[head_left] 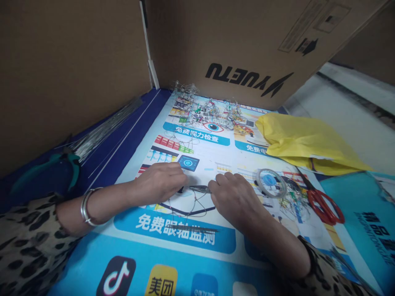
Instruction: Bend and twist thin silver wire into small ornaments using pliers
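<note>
My right hand (pixel 233 197) is closed around small pliers, whose metal jaws (pixel 200 188) point left from the fist; the handles are hidden in the palm. Facing it, my left hand (pixel 162 183) is closed in a pinch on a thin wire (pixel 195 202), which hangs in loops below both hands. Its held end is mostly covered by the fingers. A short bundle of dark thin rods or wires (pixel 194 228) lies on the printed sheet (pixel 148 250) under my hands.
Tangled wires with coloured bits (pixel 212 109) lie at the back. On the right are a tape roll (pixel 271 183), red-handled scissors (pixel 325 205), a yellow bag (pixel 308 139) and another wire tangle (pixel 291 201). Green-handled pliers (pixel 46 170) and straight wires (pixel 105 127) lie left. Cardboard (pixel 216 41) stands behind.
</note>
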The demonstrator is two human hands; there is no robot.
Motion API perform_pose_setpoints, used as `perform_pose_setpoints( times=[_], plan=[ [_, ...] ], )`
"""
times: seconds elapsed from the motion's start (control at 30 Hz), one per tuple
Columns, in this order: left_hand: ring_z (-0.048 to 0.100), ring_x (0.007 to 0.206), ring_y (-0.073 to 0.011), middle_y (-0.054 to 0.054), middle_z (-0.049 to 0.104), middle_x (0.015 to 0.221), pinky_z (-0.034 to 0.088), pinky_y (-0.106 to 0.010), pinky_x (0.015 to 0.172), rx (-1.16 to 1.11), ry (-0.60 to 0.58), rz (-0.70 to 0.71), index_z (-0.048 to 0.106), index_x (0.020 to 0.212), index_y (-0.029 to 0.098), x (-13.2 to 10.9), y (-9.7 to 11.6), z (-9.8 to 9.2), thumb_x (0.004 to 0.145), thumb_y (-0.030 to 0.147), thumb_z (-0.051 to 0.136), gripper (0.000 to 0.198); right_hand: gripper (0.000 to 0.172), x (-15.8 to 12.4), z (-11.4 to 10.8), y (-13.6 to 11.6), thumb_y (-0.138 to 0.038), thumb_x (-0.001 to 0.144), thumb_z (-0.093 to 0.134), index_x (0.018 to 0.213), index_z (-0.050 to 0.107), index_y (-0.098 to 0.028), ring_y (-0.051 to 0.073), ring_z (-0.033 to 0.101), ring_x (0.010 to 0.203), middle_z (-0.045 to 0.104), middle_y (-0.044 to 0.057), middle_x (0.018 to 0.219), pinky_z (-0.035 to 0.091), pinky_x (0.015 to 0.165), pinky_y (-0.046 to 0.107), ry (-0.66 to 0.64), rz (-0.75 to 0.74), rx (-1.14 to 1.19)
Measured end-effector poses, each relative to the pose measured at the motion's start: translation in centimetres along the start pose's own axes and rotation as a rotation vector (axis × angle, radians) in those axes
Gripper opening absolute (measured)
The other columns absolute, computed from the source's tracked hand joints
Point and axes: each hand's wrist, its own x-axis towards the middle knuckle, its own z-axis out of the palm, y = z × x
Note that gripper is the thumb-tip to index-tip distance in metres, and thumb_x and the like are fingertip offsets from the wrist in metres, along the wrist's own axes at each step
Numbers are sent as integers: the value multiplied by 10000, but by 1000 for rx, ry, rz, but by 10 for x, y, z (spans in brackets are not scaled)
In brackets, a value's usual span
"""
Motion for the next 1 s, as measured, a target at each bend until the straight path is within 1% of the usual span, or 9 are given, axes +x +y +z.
perform_pose_setpoints(
  times=[0.13, 0.4, 0.6, 0.8, 1.0],
  plan=[
    [496, 678, -149, -18, 547, 686, 391, -250, 607, 2, 6, 0, 589, 877, 189, 0, 0, 0, 885, 152, 391, 201, 158, 0, 0, 0, -126, 832, 454, 766, 588, -178, 169, 468, 687, 586, 44, 740, 197, 574, 306, -13, 0, 8],
    [501, 699, -150, -19, 558, 714, 397, -250, 614, -23, -3, -12, 584, 944, 199, -1, 0, 0, 881, 149, 392, 208, 145, 0, -1, 0, -126, 830, 460, 777, 587, -173, 162, 463, 671, 589, 44, 747, 192, 562, 298, -32, -6, 21],
    [488, 693, -152, -22, 548, 696, 390, -260, 609, -23, -6, -4, 580, 866, 182, -1, -2, 1, 890, 154, 376, 207, 139, 0, -1, 0, -125, 828, 469, 783, 589, -177, 165, 466, 666, 584, 45, 742, 192, 553, 305, -35, -3, 21],
    [491, 679, -151, -20, 544, 680, 387, -255, 607, -26, -5, -14, 578, 827, 178, 1, 0, 1, 882, 144, 387, 202, 142, 0, 0, 0, -128, 834, 458, 787, 583, -176, 167, 463, 653, 578, 44, 740, 189, 546, 304, -40, -12, -3],
    [493, 691, -152, -19, 546, 693, 385, -257, 614, -23, -18, -11, 574, 854, 183, 1, 0, 0, 884, 145, 388, 192, 152, -1, 1, -1, -116, 837, 446, 780, 574, -175, 171, 459, 646, 574, 43, 731, 182, 547, 304, -33, -11, -4]
  ],
)
